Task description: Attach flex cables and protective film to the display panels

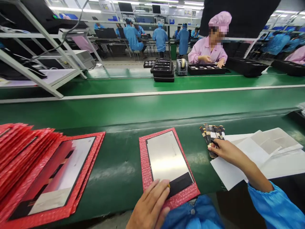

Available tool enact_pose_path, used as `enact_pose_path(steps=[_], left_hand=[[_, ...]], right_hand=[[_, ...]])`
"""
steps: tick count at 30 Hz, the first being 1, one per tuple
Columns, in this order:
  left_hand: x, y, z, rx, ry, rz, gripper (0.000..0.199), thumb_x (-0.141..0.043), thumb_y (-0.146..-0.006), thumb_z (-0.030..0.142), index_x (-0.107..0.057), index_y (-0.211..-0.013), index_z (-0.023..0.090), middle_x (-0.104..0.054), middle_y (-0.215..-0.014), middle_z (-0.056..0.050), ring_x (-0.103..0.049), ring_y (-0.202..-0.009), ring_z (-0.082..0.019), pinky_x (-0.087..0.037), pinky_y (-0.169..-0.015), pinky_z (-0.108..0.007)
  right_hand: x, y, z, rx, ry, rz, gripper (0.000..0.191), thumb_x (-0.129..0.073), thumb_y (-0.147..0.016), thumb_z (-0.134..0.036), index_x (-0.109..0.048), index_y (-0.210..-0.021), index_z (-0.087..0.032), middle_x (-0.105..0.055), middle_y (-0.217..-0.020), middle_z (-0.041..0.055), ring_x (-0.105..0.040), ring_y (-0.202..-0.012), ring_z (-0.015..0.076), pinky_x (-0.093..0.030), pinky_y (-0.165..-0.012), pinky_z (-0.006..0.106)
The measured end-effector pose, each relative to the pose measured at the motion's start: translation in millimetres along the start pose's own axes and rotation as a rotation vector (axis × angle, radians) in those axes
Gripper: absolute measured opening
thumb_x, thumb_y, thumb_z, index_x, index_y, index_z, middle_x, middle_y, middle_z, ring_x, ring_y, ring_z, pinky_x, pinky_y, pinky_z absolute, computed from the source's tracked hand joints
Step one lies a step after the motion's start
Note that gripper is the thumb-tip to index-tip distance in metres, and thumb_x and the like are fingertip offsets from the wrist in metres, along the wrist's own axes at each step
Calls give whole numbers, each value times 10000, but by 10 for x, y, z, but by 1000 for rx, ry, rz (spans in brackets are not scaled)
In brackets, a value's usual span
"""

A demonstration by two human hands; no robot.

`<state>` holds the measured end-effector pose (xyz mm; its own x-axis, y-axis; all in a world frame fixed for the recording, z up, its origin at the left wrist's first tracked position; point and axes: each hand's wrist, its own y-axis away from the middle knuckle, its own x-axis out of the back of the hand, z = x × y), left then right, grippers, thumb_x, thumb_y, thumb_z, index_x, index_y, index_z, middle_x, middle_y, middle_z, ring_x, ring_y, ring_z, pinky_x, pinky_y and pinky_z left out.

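Note:
A display panel (166,156) with a silvery back and a black strip along its near end lies on a red bubble-wrap pouch (145,165). My left hand (152,203) rests on the panel's near left corner, fingers stretched out flat; a tiny yellow spot shows by its fingertips. Over to the right, my right hand (224,151) is pinched at a pile of black-and-tan flex cables (213,132). A slim dark piece sticks out by its fingers, too small to name. White paper sheets (228,175) lie under and beside that wrist.
Red bubble-wrap pouches (26,152) are stacked at left, another panel (78,159) on top. A green conveyor belt (133,108) runs across. Beyond it stand black trays (163,68), a tape dispenser (181,67) and a co-worker in pink (202,52). A metal frame (57,51) rises at left.

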<state>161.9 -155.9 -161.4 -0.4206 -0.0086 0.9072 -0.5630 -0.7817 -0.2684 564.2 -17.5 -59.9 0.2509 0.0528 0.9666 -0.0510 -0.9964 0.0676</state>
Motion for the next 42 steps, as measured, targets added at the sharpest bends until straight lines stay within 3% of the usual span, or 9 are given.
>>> enact_pose_path(steps=[3,6,11,18,22,25,29,35,42], left_hand=[[285,-105,136,238,-24,158,717,-547,-898,337,-175,-1482,525,-551,-1427,64,-401,-1451,-209,-535,-1102,-439],[421,-206,284,328,-32,176,642,-581,-896,328,-322,-1472,448,-514,-1468,47,-362,-1478,-229,-518,-1131,-439],[393,-290,496,306,-113,92,417,-662,-861,354,-604,-1273,335,-477,-1503,21,-325,-1503,-221,-472,-1184,-423],[360,-325,587,273,-168,92,312,-663,-883,330,-643,-1193,298,-496,-1489,-14,-374,-1479,-204,-468,-1184,-412],[354,-333,609,287,-152,99,241,-647,-899,319,-666,-1137,285,-532,-1456,-27,-383,-1475,-207,-485,-1177,-416],[339,-328,627,283,-197,70,251,-628,-911,328,-657,-1156,280,-505,-1478,-32,-355,-1490,-223,-478,-1183,-442],[315,-317,665,297,-195,98,372,-655,-885,299,-619,-1254,278,-533,-1452,-56,-353,-1489,-253,-477,-1180,-486],[291,-316,738,351,-167,117,364,-622,-913,321,-604,-1274,278,-516,-1469,-34,-394,-1469,-242,-516,-1154,-462],[288,-263,655,417,-175,242,714,-576,-919,507,-296,-1523,250,-468,-1507,-58,-397,-1462,-287,-458,-1177,-566]], right_hand=[[-6,-35,58,32,-135,-122,258,-650,-738,-523,-619,-661,-278,-729,-612,-14,-670,-550,161,-418,-490,216],[-9,-59,149,46,-232,-60,376,-538,-730,-646,-641,-733,-284,-754,-694,-6,-692,-604,226,-486,-527,275],[32,-46,226,-6,-257,33,487,-447,-735,-749,-634,-743,-299,-736,-669,-46,-694,-608,255,-516,-545,332],[91,105,-35,-20,-454,44,389,-535,-784,-686,-651,-796,-315,-697,-623,-8,-627,-518,211,-438,-442,290],[85,216,-288,-67,-713,-115,388,-614,-741,-676,-645,-809,-295,-710,-664,24,-386,-330,97,-239,-295,227],[57,278,-469,-86,-849,-260,429,-663,-701,-685,-630,-770,-264,-722,-665,23,-316,-268,45,-187,-259,202],[-18,321,-649,5,-858,-394,411,-648,-752,-666,-625,-792,-258,-756,-735,32,-382,-235,48,-228,-238,211],[-88,369,-927,77,-835,-566,362,-615,-820,-616,-607,-800,-254,-790,-832,8,-448,-230,48,-289,-241,214],[-187,340,-1347,139,-887,-793,311,-682,-790,-555,-621,-778,-250,-793,-841,43,-525,-282,80,-404,-250,216]])
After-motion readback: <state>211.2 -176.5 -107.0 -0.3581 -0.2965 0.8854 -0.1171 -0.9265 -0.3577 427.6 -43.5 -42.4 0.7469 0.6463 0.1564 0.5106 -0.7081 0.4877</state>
